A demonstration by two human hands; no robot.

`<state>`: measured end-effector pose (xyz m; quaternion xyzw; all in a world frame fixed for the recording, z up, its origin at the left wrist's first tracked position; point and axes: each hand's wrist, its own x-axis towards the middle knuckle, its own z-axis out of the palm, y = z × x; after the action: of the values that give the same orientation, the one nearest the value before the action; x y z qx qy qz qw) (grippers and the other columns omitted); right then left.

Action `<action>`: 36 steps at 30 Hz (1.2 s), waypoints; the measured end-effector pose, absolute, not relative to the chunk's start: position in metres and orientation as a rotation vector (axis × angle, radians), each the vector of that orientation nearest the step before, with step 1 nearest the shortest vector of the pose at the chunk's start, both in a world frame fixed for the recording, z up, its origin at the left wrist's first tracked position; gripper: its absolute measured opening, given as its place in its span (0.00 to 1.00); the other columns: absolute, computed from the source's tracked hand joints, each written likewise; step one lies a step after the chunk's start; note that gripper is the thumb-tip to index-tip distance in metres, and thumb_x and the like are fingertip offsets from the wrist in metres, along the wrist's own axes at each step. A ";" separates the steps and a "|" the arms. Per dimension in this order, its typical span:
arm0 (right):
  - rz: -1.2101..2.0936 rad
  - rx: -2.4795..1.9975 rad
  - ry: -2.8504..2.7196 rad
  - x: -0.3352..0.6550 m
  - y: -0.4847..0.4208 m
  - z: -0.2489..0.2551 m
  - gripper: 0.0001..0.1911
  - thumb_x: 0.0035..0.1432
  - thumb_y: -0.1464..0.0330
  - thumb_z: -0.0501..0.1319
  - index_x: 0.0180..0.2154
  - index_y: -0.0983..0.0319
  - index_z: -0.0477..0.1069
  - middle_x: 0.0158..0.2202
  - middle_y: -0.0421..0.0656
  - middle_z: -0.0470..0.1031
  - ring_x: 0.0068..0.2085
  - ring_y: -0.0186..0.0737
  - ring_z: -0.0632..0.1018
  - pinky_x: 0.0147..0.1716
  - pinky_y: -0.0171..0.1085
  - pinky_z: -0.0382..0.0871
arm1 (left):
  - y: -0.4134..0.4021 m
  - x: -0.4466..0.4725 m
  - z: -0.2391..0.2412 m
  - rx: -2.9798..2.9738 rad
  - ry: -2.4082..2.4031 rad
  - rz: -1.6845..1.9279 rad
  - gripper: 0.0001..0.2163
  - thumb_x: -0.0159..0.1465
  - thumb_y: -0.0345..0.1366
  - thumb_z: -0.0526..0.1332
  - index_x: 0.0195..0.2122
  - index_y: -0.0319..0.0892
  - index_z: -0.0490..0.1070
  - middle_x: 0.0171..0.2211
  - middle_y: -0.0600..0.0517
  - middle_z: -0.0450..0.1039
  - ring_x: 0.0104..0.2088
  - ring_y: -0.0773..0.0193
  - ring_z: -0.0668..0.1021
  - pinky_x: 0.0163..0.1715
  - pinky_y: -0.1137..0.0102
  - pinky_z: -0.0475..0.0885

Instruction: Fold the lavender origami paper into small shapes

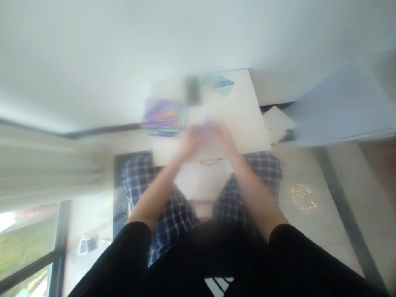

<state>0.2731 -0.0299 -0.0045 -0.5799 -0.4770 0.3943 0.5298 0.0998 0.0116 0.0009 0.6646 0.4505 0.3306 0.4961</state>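
Note:
The picture is smeared by motion. My left hand (191, 139) and my right hand (223, 137) meet over the near edge of a small pale table (244, 111). Between them shows a small pale purple thing (205, 127), perhaps a piece of paper; I cannot make out how the fingers hold it. A stack of coloured sheets (162, 117), purple on top, lies on the table just left of my left hand. A dark upright object (192, 90) stands behind the hands. A teal sheet (221, 84) lies at the table's far side.
My legs in checked trousers (168, 206) are under the table. A large pale blue board (337, 109) and a white sheet (277, 121) are to the right. A curtain (46, 165) and window (27, 247) are at the left. Tiled floor (309, 198) lies right.

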 end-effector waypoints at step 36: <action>0.896 -1.380 -1.048 0.273 -0.031 -0.002 0.21 0.47 0.52 0.69 0.38 0.59 0.79 0.43 0.45 0.83 0.48 0.50 0.82 0.55 0.50 0.75 | 0.018 0.094 -0.011 1.608 1.059 0.890 0.11 0.62 0.46 0.67 0.37 0.44 0.78 0.43 0.47 0.82 0.47 0.53 0.82 0.52 0.57 0.77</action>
<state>0.2729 -0.0312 -0.0022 -0.5857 -0.4447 0.3804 0.5608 0.0944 0.0180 -0.0115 0.6616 0.4355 0.3662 0.4883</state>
